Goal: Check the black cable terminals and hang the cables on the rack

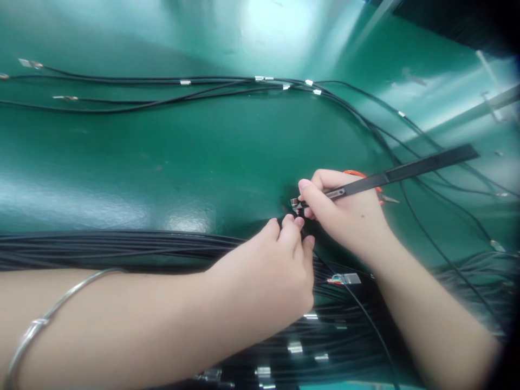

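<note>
White glare streaks a glossy green surface (162,154); soft haze dulls fine detail; right-hand corners darken, blurred.

Glossy tabletop (195,168), shiny metal bangle (39,323), matt tool (426,165)

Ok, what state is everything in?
Left hand: pinching thin black cable
Right hand: closed
Slim black tool: gripped in right hand
Orange-handled scissors: partly hidden, open or shut unclear
Upper black cables: spread loosely
Lower black cables: bunched
Pale cable end: coloured wires showing
Silver bracelet: worn on left forearm
</note>
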A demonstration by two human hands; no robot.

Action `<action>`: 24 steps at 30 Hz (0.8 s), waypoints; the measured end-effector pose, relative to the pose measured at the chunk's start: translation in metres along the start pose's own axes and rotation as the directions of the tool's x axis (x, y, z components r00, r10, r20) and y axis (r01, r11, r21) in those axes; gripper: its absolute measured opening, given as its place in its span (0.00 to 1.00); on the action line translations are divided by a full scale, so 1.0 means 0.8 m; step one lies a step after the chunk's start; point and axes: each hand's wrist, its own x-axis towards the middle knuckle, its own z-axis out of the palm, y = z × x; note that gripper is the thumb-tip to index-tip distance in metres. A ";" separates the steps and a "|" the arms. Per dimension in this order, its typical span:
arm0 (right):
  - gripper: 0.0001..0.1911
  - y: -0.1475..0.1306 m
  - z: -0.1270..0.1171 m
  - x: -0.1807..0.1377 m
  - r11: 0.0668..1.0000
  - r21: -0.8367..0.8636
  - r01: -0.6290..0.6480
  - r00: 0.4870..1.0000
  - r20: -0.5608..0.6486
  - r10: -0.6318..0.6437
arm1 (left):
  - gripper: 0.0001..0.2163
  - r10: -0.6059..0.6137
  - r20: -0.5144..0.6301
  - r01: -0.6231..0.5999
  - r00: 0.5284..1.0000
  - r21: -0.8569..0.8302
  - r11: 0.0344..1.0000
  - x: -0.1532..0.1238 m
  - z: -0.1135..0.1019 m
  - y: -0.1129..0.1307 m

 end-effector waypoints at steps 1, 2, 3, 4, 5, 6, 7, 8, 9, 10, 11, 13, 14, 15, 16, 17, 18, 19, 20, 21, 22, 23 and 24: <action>0.20 0.000 0.000 0.000 1.000 0.014 -0.012 1.000 -0.008 0.012 | 0.21 -0.001 -0.002 0.001 1.000 0.000 1.000 0.000 0.000 0.000; 0.20 0.000 0.000 0.000 1.000 0.022 -0.022 1.000 -0.015 0.022 | 0.21 -0.002 -0.002 0.002 1.000 0.000 1.000 0.000 0.000 0.000; 0.20 -0.001 -0.001 0.000 0.999 0.022 -0.027 0.999 -0.017 0.028 | 0.21 -0.002 -0.005 0.002 1.000 -0.002 1.000 0.000 0.000 0.000; 0.20 -0.001 -0.001 0.000 1.000 0.013 -0.026 1.000 -0.014 0.027 | 0.21 -0.001 -0.003 0.001 1.000 -0.004 1.000 0.000 -0.001 0.000; 0.20 -0.001 -0.001 0.000 1.000 -0.002 -0.018 1.000 -0.009 0.018 | 0.21 0.000 -0.002 0.000 1.000 -0.007 1.000 0.000 -0.001 -0.001; 0.20 0.000 0.000 0.000 1.000 -0.017 -0.008 1.000 -0.002 0.008 | 0.21 0.001 0.000 -0.001 1.000 -0.010 1.000 0.000 -0.001 -0.001; 0.20 0.000 0.000 0.000 1.000 -0.028 0.004 1.000 0.003 -0.004 | 0.21 0.001 0.001 -0.001 1.000 -0.011 1.000 0.000 -0.001 -0.001; 0.20 0.000 0.000 -0.001 0.999 -0.034 0.014 1.000 0.007 -0.013 | 0.21 0.001 0.002 -0.001 1.000 -0.013 1.000 0.000 0.000 -0.001; 0.19 0.000 0.000 -0.001 0.999 -0.035 0.020 1.000 0.009 -0.020 | 0.21 0.002 0.001 -0.002 1.000 -0.014 1.000 0.000 0.000 -0.001; 0.19 0.001 0.001 -0.001 0.999 -0.036 0.025 1.000 0.010 -0.025 | 0.21 0.001 0.002 -0.001 1.000 -0.014 1.000 0.000 0.000 -0.001; 0.19 0.001 0.001 -0.001 0.999 -0.037 0.028 1.000 0.011 -0.027 | 0.22 0.000 0.001 0.000 1.000 -0.015 1.000 0.000 0.000 -0.001; 0.19 0.000 0.000 -0.001 0.999 -0.037 0.031 0.999 0.012 -0.031 | 0.22 -0.002 -0.002 0.002 1.000 -0.016 1.000 0.000 0.000 0.000; 0.19 0.000 0.000 -0.001 0.999 -0.036 0.032 0.999 0.012 -0.032 | 0.22 -0.005 -0.005 0.005 1.000 -0.016 1.000 0.000 0.000 0.001; 0.19 -0.001 0.000 -0.001 0.999 -0.035 0.033 0.999 0.013 -0.032 | 0.22 -0.007 -0.009 0.007 1.000 -0.015 1.000 0.000 0.000 0.001; 0.19 -0.001 0.000 -0.001 0.999 -0.033 0.033 0.999 0.014 -0.033 | 0.22 -0.008 -0.010 0.008 1.000 -0.013 1.000 -0.001 0.000 0.002; 0.19 -0.001 0.000 -0.001 0.999 -0.031 0.034 0.999 0.015 -0.033 | 0.22 -0.008 -0.010 0.008 1.000 -0.011 1.000 -0.001 0.000 0.002; 0.19 -0.001 0.000 -0.001 0.999 -0.029 0.035 0.999 0.018 -0.034 | 0.22 -0.009 -0.006 0.009 1.000 -0.008 1.000 -0.001 0.000 0.002; 0.19 -0.001 0.000 -0.001 0.999 -0.028 0.036 0.999 0.021 -0.036 | 0.22 -0.009 -0.003 0.009 1.000 -0.005 1.000 -0.001 0.000 0.001; 0.19 -0.001 0.000 -0.001 0.999 -0.030 0.039 0.999 0.021 -0.038 | 0.22 -0.006 -0.001 0.006 1.000 -0.002 1.000 -0.001 0.000 0.001; 0.19 0.000 0.000 -0.002 0.999 -0.035 0.042 0.999 0.021 -0.041 | 0.21 -0.004 -0.002 0.004 1.000 0.001 1.000 -0.001 0.001 0.000; 0.19 0.001 0.000 -0.002 0.998 -0.041 0.048 0.999 0.018 -0.047 | 0.21 -0.001 -0.004 0.001 1.000 0.003 1.000 -0.001 0.001 0.000; 0.19 0.001 0.000 -0.002 0.997 -0.049 0.058 0.998 0.017 -0.057 | 0.21 0.002 -0.006 -0.002 1.000 0.006 1.000 -0.001 0.002 0.000; 0.19 0.001 0.000 -0.002 0.996 -0.056 0.069 0.998 0.014 -0.068 | 0.21 0.003 -0.006 -0.003 1.000 0.009 1.000 0.000 0.002 0.000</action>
